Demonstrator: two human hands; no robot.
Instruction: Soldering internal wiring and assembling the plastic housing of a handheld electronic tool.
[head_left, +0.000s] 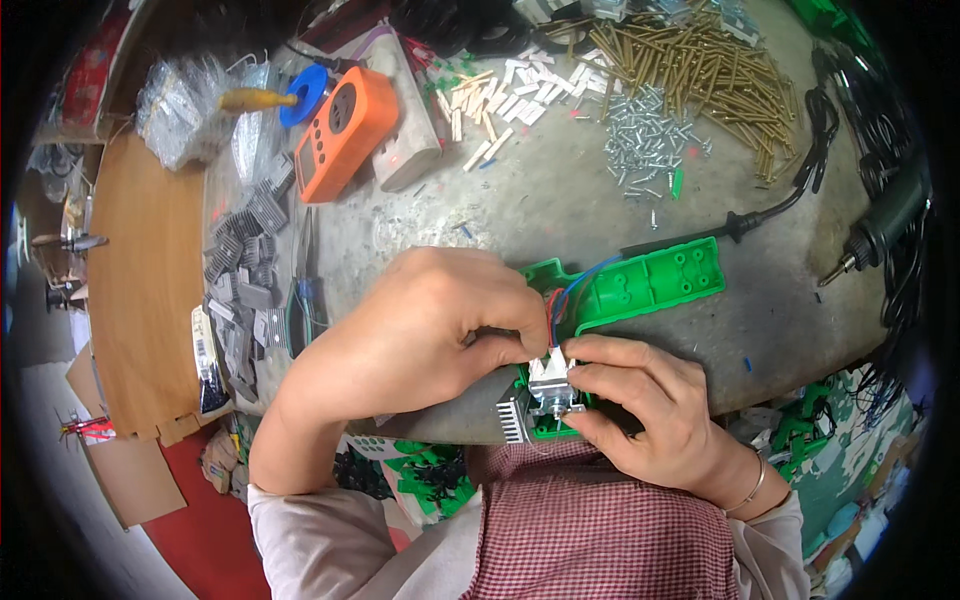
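Note:
A green plastic housing half (655, 284) lies at the table's near edge, its ribbed inside facing up. Inside its lower section sits a small metal switch-like part with a white body (548, 372). My right hand (645, 405) grips this part between thumb and fingers from the right. From the left, my left hand (440, 325) pinches thumb and forefinger together at the red and blue wires (556, 305), just above the white body. The pinch point itself is partly hidden. Beside the part stands a finned metal heat sink (512, 420). A black cord (680, 236) leads into the housing.
Beyond my hands lie an orange meter (347, 130), white strips (525, 95), silver screws (648, 130) and long brass-coloured screws (700, 70). Grey heat sinks (240, 260) are heaped at the left. An electric screwdriver (885, 225) and black cables (900, 130) are at the right.

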